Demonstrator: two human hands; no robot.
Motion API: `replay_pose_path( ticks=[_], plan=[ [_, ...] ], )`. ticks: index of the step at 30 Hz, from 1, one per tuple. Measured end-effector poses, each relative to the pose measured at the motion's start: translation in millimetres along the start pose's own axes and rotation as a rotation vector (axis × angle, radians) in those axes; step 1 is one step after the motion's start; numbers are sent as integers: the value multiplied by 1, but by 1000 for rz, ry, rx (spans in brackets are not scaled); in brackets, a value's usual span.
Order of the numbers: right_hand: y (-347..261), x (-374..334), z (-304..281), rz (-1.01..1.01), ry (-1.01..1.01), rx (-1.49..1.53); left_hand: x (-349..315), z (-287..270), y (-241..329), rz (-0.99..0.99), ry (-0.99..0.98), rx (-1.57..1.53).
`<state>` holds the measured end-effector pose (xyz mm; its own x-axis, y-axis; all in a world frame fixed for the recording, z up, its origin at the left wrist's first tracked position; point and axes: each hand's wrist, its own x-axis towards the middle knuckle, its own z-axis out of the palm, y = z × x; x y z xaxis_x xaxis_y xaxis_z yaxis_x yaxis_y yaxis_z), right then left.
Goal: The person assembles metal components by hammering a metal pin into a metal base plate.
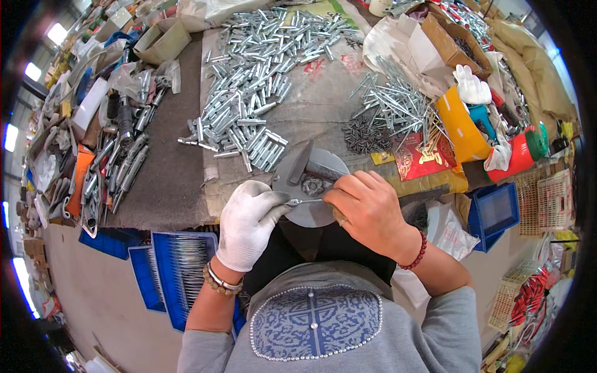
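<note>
My left hand (247, 217), in a white glove, pinches one end of a thin metal rod (306, 202). The bare fingers of my right hand (367, 208) close on the rod's other end, so it lies level between both hands. Just beneath is a round grey metal plate (317, 214). On that plate rest a dark hammer (303, 163) and a small lumpy metal piece (313, 185). Beyond my left hand spreads a large heap of shiny metal sleeves (242, 112). Past my right hand lie a pile of thin rods (398, 99) and many small dark screws (365, 135).
A red packet (425, 156) and a yellow carton (463, 124) lie to the right, by a white glove (472, 85). Tools (127, 161) crowd the table's left. Below the table edge, blue trays (180, 273) of rods stand left, and blue bins (494, 211) stand right.
</note>
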<state>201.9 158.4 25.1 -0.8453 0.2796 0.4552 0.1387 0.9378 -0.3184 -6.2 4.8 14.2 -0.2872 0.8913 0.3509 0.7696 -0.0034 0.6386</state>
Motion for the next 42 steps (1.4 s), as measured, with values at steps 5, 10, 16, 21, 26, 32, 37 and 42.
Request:
replay_pose_path(
  ticks=[5, 10, 16, 21, 26, 32, 37, 42],
  plan=[
    [-1, 3, 4, 14, 22, 52, 2, 3, 2, 38, -21, 2],
    [-3, -3, 6, 24, 30, 48, 1, -1, 5, 10, -12, -7],
    [31, -18, -26, 443, 221, -75, 0, -1, 2, 36, -6, -8],
    [54, -36, -42, 729, 168, -11, 0, 0, 4, 50, 10, -4],
    [55, -33, -32, 735, 125, -88, 1, 4, 3, 49, 7, 2],
    [54, -18, -26, 647, 50, -284, -3, 2, 1, 44, 39, 4],
    [57, -15, -29, 655, -8, -336, -2, 3, -3, 64, 26, 10],
    [64, -17, -34, 694, -56, -194, -5, 2, 0, 56, 31, 21]
  ],
)
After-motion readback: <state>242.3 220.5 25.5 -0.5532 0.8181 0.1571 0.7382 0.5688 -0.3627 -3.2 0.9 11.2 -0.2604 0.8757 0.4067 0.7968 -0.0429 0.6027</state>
